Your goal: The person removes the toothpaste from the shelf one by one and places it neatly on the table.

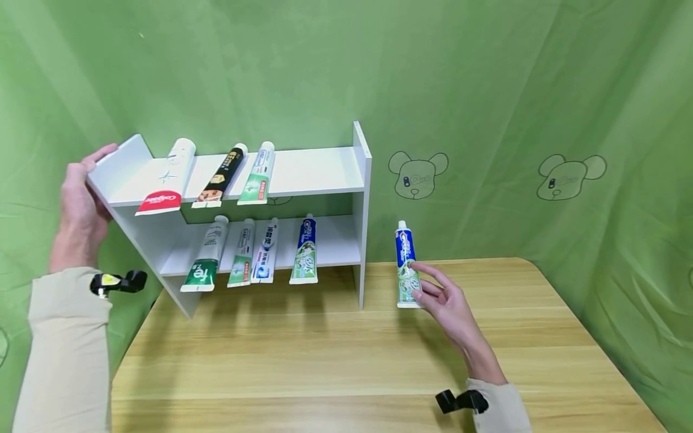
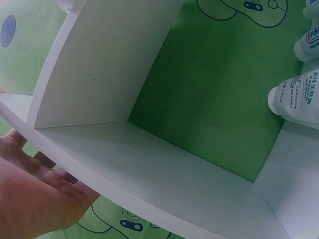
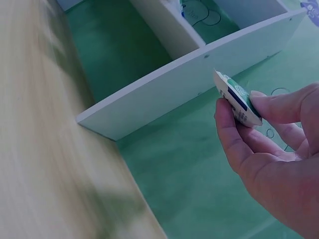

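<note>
Nearest the camera were your beige sleeves and the light wooden table (image 1: 346,361). Your left hand (image 1: 81,204) gripped the left end panel of the white two-tier wooden shelf unit (image 1: 325,174), fingers curled over its top edge, palm against the outer face; the left wrist view showed palm and fingers flat on that panel. The unit stood on the table's back left part, tilted. On the upper shelf lay three tubes, caps to the rear: a white tube with red end (image 1: 165,180), a black-and-gold tube (image 1: 222,175), a white-and-green tube (image 1: 257,175). On the lower shelf lay four: a white tube with dark green end (image 1: 206,255), a pale green tube (image 1: 242,254), a white-and-blue tube (image 1: 265,252), a blue-and-green tube (image 1: 305,249). Just right of the unit, your right hand (image 1: 446,304) pinched the blue, white and green toothpaste tube (image 1: 406,264) at its lower half, thumb against fingers, cap pointing up, crimped end close to the tabletop. Behind hung a green cloth backdrop (image 1: 487,90) with bear outlines.
</note>
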Tool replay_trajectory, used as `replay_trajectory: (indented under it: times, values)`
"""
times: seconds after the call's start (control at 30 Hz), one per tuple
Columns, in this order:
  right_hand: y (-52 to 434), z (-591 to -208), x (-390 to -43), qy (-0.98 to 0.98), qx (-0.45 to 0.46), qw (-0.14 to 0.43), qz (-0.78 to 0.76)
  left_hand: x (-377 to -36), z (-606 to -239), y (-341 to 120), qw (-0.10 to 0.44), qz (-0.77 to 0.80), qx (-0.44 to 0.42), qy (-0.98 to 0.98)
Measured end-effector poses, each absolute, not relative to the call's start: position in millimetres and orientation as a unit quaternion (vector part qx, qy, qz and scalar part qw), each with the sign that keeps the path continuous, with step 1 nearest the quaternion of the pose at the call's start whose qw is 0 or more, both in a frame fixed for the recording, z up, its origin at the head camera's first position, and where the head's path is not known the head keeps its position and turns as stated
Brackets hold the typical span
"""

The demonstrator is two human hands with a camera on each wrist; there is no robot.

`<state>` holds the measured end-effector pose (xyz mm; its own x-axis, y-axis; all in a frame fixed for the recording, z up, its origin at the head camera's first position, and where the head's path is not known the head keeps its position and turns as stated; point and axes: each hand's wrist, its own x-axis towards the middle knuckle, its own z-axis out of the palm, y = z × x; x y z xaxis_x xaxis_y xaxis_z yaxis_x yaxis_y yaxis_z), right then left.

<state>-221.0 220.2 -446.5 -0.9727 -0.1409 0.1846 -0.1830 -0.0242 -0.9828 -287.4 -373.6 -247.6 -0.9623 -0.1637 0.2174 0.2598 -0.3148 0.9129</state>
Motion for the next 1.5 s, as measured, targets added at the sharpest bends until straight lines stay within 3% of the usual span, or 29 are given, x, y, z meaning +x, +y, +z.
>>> replay_trajectory:
  times: [0.67, 1.5]
  values:
    - [232, -475, -235, -0.727, 0.033, 0.000, 0.686, -287, -245, -372, 0.136, -0.810, -0.041, -0.570]
    - [234, -513, -246, -0.732, 0.000, -0.033, 0.680, -285, -245, -375, 0.133, -0.810, -0.035, -0.570]
